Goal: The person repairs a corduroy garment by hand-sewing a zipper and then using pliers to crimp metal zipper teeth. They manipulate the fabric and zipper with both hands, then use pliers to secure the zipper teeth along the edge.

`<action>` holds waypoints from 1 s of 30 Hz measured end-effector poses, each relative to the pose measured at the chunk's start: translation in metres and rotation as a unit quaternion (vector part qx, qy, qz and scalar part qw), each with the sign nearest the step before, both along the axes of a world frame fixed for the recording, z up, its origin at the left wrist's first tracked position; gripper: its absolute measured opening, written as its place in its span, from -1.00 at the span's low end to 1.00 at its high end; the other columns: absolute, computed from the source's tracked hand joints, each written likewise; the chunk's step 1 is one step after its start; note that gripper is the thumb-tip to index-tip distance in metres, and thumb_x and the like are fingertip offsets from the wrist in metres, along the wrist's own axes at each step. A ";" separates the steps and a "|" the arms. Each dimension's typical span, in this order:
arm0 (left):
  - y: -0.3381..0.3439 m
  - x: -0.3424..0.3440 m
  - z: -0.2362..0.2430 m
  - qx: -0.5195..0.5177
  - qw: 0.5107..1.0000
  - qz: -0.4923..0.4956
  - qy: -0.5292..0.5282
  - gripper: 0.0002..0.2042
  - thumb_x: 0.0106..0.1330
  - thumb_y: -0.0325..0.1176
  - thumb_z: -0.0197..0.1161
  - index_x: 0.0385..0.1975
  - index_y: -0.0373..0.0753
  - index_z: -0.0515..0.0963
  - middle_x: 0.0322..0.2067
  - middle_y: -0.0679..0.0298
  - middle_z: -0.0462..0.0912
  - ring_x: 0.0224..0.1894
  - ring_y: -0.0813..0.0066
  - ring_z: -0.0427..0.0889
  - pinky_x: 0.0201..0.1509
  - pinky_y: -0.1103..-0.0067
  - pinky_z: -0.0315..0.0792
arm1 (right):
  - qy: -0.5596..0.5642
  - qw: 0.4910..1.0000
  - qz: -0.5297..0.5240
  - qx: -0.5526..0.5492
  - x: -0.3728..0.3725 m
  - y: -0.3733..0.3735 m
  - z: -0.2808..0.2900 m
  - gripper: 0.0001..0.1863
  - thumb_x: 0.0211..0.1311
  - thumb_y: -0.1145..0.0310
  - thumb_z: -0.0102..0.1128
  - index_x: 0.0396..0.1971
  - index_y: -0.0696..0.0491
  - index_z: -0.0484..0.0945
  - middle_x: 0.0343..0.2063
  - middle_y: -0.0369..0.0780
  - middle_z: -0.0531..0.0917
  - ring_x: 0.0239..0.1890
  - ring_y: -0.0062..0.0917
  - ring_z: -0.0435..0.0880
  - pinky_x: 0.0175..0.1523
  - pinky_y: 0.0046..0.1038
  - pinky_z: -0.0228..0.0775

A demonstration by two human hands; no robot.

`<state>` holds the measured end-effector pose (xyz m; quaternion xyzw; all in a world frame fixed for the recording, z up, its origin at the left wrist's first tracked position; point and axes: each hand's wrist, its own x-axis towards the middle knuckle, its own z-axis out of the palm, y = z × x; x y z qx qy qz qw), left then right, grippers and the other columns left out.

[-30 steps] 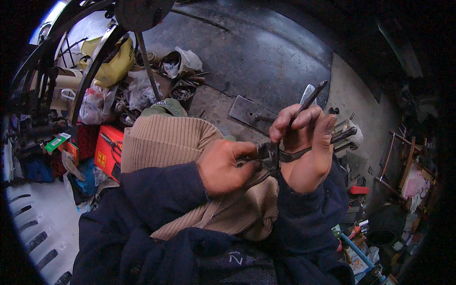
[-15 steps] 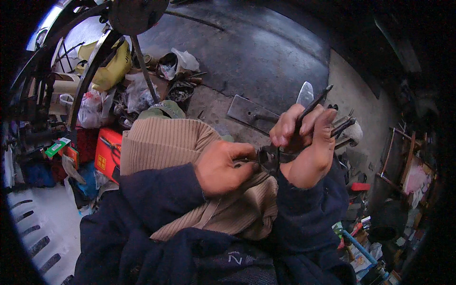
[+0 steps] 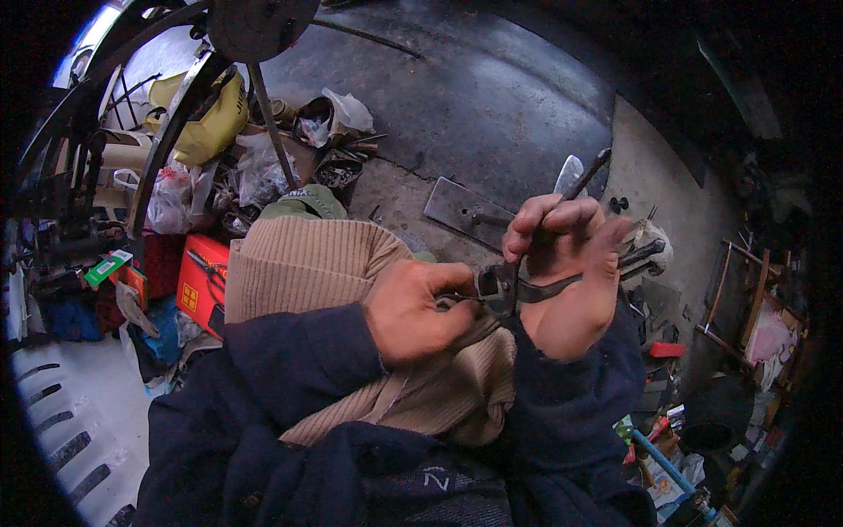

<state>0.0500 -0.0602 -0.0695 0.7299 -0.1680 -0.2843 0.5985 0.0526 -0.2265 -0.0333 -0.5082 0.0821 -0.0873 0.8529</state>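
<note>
My left hand (image 3: pixel 417 312) is closed in a pinch above my lap; a thin dark piece shows at its fingertips, its kind hidden. To its right, my right hand (image 3: pixel 566 272) is turned palm up, with its fingers curled round a dark metal tool (image 3: pixel 587 176). One slim, rounded end of the tool points up past the fingers, and a curved dark strip crosses the palm. Its full shape is hidden. Between my hands sits a small dark block-like metal piece (image 3: pixel 493 281), close to both sets of fingertips. Brown ribbed trousers (image 3: pixel 307 272) lie under my left hand.
Beyond my hands are a flat metal plate (image 3: pixel 461 211) and a shiny blade-like piece (image 3: pixel 569 174). Dark tool handles (image 3: pixel 641 255) stick out right of my hand. At left stand a red box (image 3: pixel 202 285), plastic bags (image 3: pixel 259 171) and a dark wheeled frame (image 3: pixel 158 149).
My right hand's fingers have loosened and tilted back, showing the curved strip across the palm. The left hand keeps its pinch almost in place. The whole view has shifted slightly.
</note>
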 end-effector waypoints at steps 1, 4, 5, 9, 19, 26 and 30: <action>0.000 0.000 0.000 0.004 1.000 0.000 -0.001 -0.86 0.17 -0.38 0.24 -0.40 -0.35 0.55 -0.57 0.13 0.49 -0.47 0.55 0.46 -0.33 0.48 0.41 | 0.001 1.000 0.002 -0.006 0.000 0.001 -0.001 -0.40 0.50 -0.15 -0.32 -0.33 0.15 0.41 -0.35 -0.10 0.56 -0.39 -0.52 0.50 -0.26 -0.51 0.34; 0.000 0.000 -0.001 0.004 1.000 0.003 0.000 -0.85 0.16 -0.38 0.25 -0.41 -0.35 0.55 -0.57 0.11 0.50 -0.47 0.53 0.49 -0.32 0.47 0.42 | -0.003 1.000 0.008 -0.008 0.000 0.002 -0.002 -0.42 0.50 -0.14 -0.30 -0.34 0.14 0.41 -0.36 -0.10 0.56 -0.40 -0.53 0.50 -0.27 -0.51 0.33; 0.000 0.000 -0.001 0.002 1.000 0.004 0.001 -0.85 0.16 -0.38 0.25 -0.41 -0.35 0.55 -0.56 0.10 0.51 -0.47 0.52 0.50 -0.32 0.47 0.43 | -0.006 1.000 0.010 -0.006 0.000 0.003 -0.003 -0.43 0.50 -0.13 -0.29 -0.34 0.13 0.40 -0.36 -0.11 0.56 -0.40 -0.53 0.49 -0.28 -0.51 0.33; 0.000 0.000 0.000 0.023 1.000 0.000 -0.020 -0.86 0.15 -0.39 0.25 -0.41 -0.34 0.56 -0.53 0.04 0.57 -0.47 0.40 0.58 -0.31 0.45 0.46 | 0.016 1.000 -0.009 -0.008 -0.001 0.004 -0.001 -0.46 0.51 -0.11 -0.27 -0.39 0.10 0.36 -0.40 -0.13 0.52 -0.43 -0.54 0.47 -0.30 -0.52 0.31; 0.000 -0.001 0.001 0.054 0.998 -0.021 -0.038 -0.89 0.13 -0.42 0.25 -0.38 -0.29 0.59 -0.49 0.03 0.61 -0.44 0.23 0.65 -0.31 0.43 0.49 | 0.012 0.999 -0.028 -0.022 -0.001 0.005 0.000 -0.52 0.52 -0.05 -0.21 -0.46 0.06 0.30 -0.49 -0.18 0.45 -0.51 -0.55 0.41 -0.35 -0.53 0.26; -0.001 -0.002 0.000 0.061 0.996 -0.023 -0.057 -0.90 0.13 -0.44 0.22 -0.37 -0.29 0.58 -0.47 0.01 0.61 -0.43 0.21 0.65 -0.31 0.42 0.49 | 0.040 0.999 -0.033 -0.008 0.000 0.004 -0.001 -0.53 0.52 -0.04 -0.19 -0.45 0.06 0.30 -0.49 -0.18 0.46 -0.51 -0.55 0.41 -0.36 -0.53 0.27; -0.001 -0.002 0.000 0.063 0.997 -0.031 -0.043 -0.88 0.14 -0.45 0.21 -0.35 -0.30 0.58 -0.48 0.01 0.60 -0.44 0.22 0.64 -0.30 0.42 0.49 | 0.040 0.998 -0.057 0.000 0.001 0.005 -0.001 -0.52 0.51 -0.05 -0.19 -0.48 0.06 0.29 -0.53 -0.18 0.44 -0.56 -0.55 0.39 -0.42 -0.53 0.26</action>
